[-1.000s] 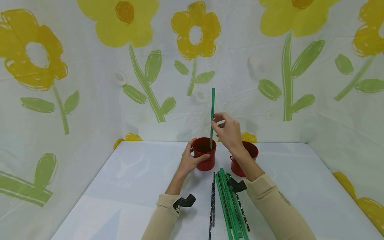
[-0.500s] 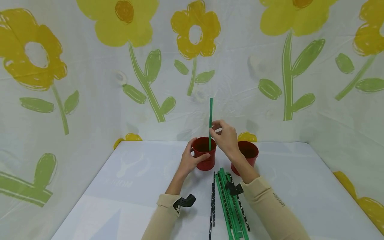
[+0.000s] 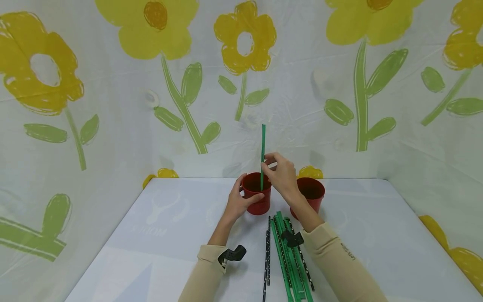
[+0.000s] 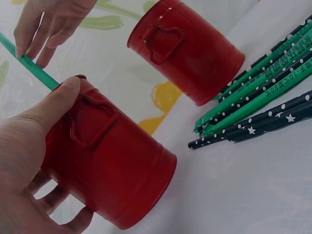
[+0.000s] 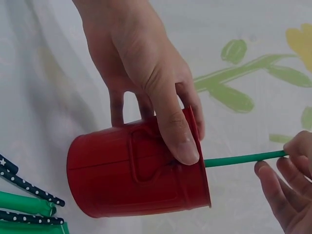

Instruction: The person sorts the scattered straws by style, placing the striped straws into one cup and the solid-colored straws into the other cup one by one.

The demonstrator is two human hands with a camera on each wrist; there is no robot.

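My left hand [image 3: 237, 203] holds a small red metal bucket [image 4: 126, 165] near the back of the table, thumb at the rim and fingers around the far side. In the right wrist view, the bucket's wire side handle [image 5: 141, 161] lies beneath that thumb. Between thumb and fingers, my right hand [image 3: 281, 174] pinches a long green straw [image 3: 263, 142] above the bucket. The straw stands nearly upright, its lower end inside the bucket and out of sight. A second red bucket [image 3: 313, 189] stands to the right, partly behind my right forearm.
A bundle of green straws [image 3: 286, 256] and black white-dotted straws [image 3: 266, 260] lies on the white table [image 3: 151, 235], in front of the buckets. Behind the table's back edge hangs a flower-print cloth [image 3: 294, 84].
My right hand has lowered the green straw into the bucket and shifted slightly left with it. My left hand stays on the bucket.
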